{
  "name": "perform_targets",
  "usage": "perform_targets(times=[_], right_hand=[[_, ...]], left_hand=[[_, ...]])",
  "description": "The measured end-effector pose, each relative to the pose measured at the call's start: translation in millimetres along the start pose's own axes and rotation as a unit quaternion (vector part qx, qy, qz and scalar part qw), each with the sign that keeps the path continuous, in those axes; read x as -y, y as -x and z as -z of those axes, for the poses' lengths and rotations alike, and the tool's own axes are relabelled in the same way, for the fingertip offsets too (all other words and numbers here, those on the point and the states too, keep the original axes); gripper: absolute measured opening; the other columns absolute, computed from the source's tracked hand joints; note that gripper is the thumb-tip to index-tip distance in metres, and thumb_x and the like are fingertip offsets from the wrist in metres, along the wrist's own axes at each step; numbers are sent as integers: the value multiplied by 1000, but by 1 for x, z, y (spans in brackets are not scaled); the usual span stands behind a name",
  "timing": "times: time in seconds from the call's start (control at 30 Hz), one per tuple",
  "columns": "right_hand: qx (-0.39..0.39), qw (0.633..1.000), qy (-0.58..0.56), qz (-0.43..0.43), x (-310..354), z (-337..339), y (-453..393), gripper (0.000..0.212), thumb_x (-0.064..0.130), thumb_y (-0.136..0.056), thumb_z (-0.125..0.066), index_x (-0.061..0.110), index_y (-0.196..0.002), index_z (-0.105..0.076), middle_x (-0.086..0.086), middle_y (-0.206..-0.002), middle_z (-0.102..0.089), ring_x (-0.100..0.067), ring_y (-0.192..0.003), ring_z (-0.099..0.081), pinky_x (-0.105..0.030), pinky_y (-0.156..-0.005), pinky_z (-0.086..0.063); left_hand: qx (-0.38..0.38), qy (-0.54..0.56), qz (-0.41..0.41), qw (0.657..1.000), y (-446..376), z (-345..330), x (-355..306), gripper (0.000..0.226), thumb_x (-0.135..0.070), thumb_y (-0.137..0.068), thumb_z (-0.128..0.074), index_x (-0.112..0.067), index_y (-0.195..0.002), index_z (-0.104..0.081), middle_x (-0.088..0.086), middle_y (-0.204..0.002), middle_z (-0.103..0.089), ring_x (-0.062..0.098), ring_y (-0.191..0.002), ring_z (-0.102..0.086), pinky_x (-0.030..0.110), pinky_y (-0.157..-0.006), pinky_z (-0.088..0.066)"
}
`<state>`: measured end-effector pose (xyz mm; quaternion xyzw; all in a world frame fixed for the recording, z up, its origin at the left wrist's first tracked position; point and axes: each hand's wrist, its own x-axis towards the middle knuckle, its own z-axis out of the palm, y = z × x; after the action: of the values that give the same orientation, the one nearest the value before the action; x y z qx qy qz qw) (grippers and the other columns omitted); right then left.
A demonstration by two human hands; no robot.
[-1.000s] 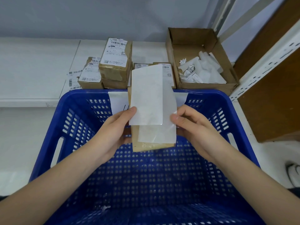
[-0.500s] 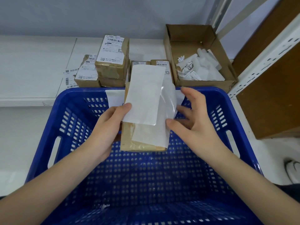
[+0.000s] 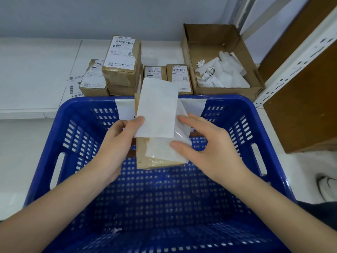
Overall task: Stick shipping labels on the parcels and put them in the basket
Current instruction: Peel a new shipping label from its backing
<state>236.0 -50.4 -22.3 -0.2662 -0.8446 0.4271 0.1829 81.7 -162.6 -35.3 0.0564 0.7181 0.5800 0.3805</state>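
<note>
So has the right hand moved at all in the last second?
Yes. The right hand has slid down the translucent backing sheet toward the parcel's near end, away from the basket's far rim.

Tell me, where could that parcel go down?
The basket floor is bare below the hands. The white shelf left of the stacked boxes is free too. It is crowded between those boxes and the scrap carton.
</note>
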Motion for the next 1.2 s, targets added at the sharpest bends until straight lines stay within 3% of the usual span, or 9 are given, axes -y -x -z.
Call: perform_targets(times=[0.17,0.3,0.47,0.57,0.7,0.83,1.0,1.1,1.2], right_hand=[[-47,998,15,27,-3,-3,0,44,30,-82,-72,19,-124,-63,10,-121,-62,-1,-113,-52,-20,-96,-45],[-83,993,15,79,-7,-5,-1,30,20,-84,-67,14,-113,-69,14,-104,-62,-3,-100,-58,-15,-87,-48],[-113,993,-16,37,-7,7,-4,20,13,-84,-71,19,-103,-74,17,-86,-63,2,-78,-57,-9,-70,-45],[-167,986,7,30,-11,19,-11,15,15,-84,-71,21,-98,-73,16,-80,-64,-3,-70,-57,-21,-66,-49],[-178,980,90,5,-17,52,-31,12,25,-86,-70,26,-97,-73,12,-90,-67,-4,-82,-60,-38,-74,-54],[-168,977,134,3,-30,96,-60,13,28,-87,-66,26,-99,-73,15,-102,-54,-1,-91,-50,-23,-83,-46],[-168,981,82,-47,-70,121,-109,7,22,-89,-65,27,-91,-69,15,-81,-61,-5,-75,-53,-19,-67,-43],[-175,981,46,-71,-100,126,-132,4,25,-90,-64,27,-90,-67,-1,-88,-66,-15,-79,-59,-26,-71,-49],[-182,980,19,-74,-125,133,-148,4,27,-89,-65,28,-93,-66,-6,-98,-63,-9,-79,-52,-15,-67,-41]], left_hand=[[-5,-12,-33,999,-3,3,-3,37,-41,-92,-55,-11,-113,-56,3,-98,-68,13,-78,-66,22,-53,-52],[-34,-21,-71,997,-5,8,-4,39,-42,-91,-56,-8,-111,-55,2,-93,-66,11,-72,-64,25,-57,-51],[-45,-62,-131,988,-12,9,-8,26,-39,-93,-55,-18,-107,-53,-9,-81,-65,2,-63,-63,24,-61,-50],[-56,-63,-148,985,-25,4,-16,19,-41,-93,-56,-24,-100,-52,-7,-87,-63,5,-69,-61,29,-71,-51],[-58,-74,-186,978,-41,-18,-28,26,-39,-93,-58,-20,-109,-50,-6,-96,-59,3,-76,-59,17,-61,-48],[-45,-70,-199,976,-51,-41,-34,29,-40,-92,-58,-18,-109,-49,-6,-97,-58,8,-82,-59,29,-73,-51],[-40,-70,-212,974,-62,-73,-39,28,-35,-95,-56,-13,-109,-46,-7,-86,-55,4,-67,-57,15,-46,-47],[-32,-96,-237,966,-72,-88,-45,31,-32,-96,-55,-10,-116,-43,-7,-86,-57,2,-68,-57,10,-46,-45],[-26,-105,-247,963,-83,-101,-51,32,-30,-96,-54,-9,-117,-42,-7,-86,-58,-4,-61,-58,10,-46,-45]])
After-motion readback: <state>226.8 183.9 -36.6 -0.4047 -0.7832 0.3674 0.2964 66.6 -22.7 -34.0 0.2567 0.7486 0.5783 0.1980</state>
